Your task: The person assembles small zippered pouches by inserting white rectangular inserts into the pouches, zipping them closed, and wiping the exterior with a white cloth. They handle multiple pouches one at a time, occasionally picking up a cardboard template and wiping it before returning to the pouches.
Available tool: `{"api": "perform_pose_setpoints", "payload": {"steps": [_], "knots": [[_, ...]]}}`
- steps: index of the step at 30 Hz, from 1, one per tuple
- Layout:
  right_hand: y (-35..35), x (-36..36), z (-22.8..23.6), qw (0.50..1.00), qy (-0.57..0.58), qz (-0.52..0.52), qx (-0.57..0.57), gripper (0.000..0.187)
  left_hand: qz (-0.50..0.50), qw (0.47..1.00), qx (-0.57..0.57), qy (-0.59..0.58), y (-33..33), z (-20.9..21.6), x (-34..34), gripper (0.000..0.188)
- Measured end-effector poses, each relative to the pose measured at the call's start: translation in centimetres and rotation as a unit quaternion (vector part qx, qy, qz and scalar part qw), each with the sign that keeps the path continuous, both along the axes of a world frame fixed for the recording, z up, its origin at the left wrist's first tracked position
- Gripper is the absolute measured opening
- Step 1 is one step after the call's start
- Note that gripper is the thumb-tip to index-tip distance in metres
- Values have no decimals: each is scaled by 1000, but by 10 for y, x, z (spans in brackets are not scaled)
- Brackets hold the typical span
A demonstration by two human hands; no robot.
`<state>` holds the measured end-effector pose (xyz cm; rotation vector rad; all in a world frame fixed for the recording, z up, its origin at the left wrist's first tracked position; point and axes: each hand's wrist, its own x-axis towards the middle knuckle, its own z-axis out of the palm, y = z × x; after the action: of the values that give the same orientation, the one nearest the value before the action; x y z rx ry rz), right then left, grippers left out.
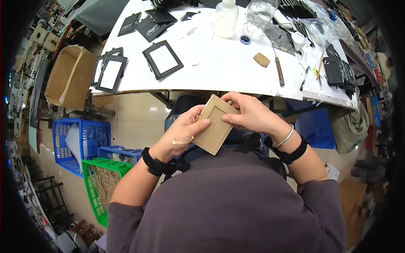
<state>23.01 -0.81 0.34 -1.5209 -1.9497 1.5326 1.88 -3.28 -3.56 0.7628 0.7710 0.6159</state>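
Note:
A small tan card wallet [213, 131] is held up tilted over my lap, just in front of the table edge. A stitched rectangular frame shows on its face, and a zipper runs along its upper left edge. My left hand [182, 131] is closed on the wallet's left side, thumb on the face near the zipper. With thumb on the face and fingers behind the top right edge, my right hand [251, 111] grips it too. The fingertips behind the wallet are hidden.
Black frame-shaped holders [163, 60] lie on the white table [211, 76]. Farther right are a plastic bottle [225, 19], a clear jar [258, 17], a wooden-handled awl [279, 71] and a brown lump [261, 60]. Blue crates [67, 139], a green crate [101, 215] and a cardboard box [69, 78] stand left.

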Motion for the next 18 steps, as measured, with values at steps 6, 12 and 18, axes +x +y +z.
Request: {"api": "perform_pose_setpoints", "payload": {"steps": [6,12,18], "knots": [[2,3,-6,999,40,-14,-34,35,-5,999,-42,-9,5,0,1,39],[7,7,-14,995,82,-16,-61,34,-15,992,-101,-75,9,-9,-3,38],[6,8,-15,997,77,-8,-30,37,-10,995,-86,-57,9,-9,0,37]]}}
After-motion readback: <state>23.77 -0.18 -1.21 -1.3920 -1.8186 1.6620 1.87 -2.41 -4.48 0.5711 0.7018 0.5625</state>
